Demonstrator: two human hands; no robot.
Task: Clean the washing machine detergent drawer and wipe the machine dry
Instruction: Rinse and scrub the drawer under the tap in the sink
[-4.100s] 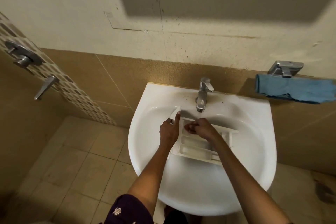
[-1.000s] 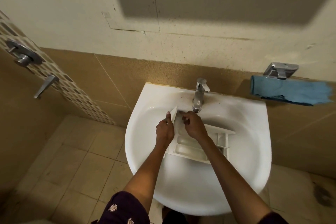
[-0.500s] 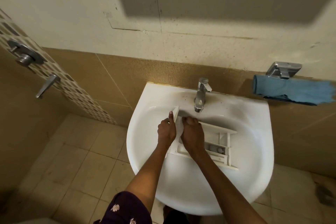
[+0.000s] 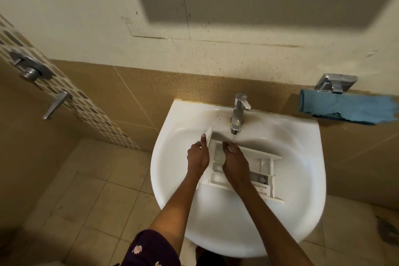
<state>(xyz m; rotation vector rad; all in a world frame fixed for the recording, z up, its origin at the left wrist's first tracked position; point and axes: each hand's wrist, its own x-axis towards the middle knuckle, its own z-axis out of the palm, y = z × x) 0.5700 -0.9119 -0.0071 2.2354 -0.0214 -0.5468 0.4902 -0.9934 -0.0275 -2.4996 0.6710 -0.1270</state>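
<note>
One detergent drawer [image 4: 266,163] | left hand [image 4: 197,155] grips its front | right hand [image 4: 236,163] inside, grip unclear

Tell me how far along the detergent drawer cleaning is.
Done: the detergent drawer is out of the machine and lying in the sink. In hand: the left hand grips its front panel while the right hand reaches into a compartment under the running tap. Left: finishing the rinse and wiping the machine dry; the blue cloth hangs on the wall, and the machine is out of view.
</note>
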